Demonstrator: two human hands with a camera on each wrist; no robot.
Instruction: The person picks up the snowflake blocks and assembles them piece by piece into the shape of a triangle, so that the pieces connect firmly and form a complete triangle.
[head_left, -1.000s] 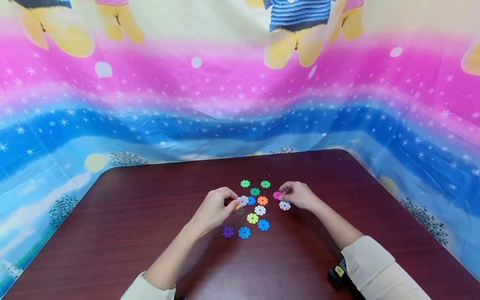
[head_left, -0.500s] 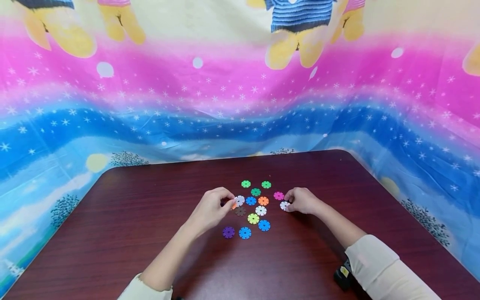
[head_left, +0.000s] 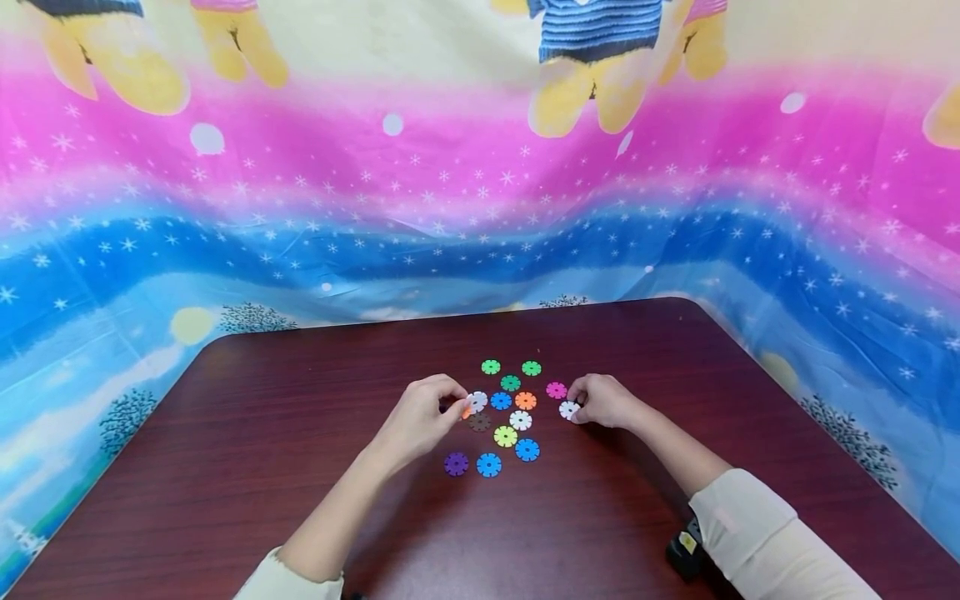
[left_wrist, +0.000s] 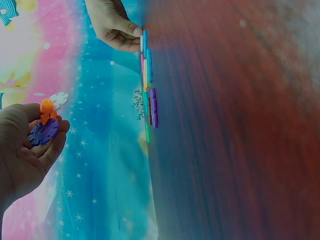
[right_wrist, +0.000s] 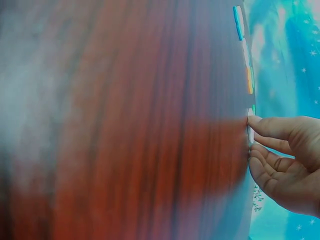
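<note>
My left hand (head_left: 423,417) pinches a joined group of notched plastic discs above the table: a purple disc (left_wrist: 43,131), an orange disc (left_wrist: 48,111) and a white disc (left_wrist: 60,100) behind. Fingers and thumb of my right hand (head_left: 603,402) grip the edges of another white disc (head_left: 568,410), which is at the tabletop. Just beyond it lies a pink disc (head_left: 557,390). Between the hands several loose discs lie flat, among them an orange disc (head_left: 526,401), a dark green disc (head_left: 510,382), a yellow-green disc (head_left: 506,437) and a brown disc (head_left: 480,422).
Nearer me on the dark red wooden table (head_left: 262,467) lie a purple disc (head_left: 456,464) and a blue disc (head_left: 489,465). A black device (head_left: 684,552) sits by the right sleeve. A printed cloth (head_left: 450,208) hangs behind the table.
The right hand has left the pink disc and moved nearer to me, onto the white one. My left hand has shifted slightly left with its joined discs.
</note>
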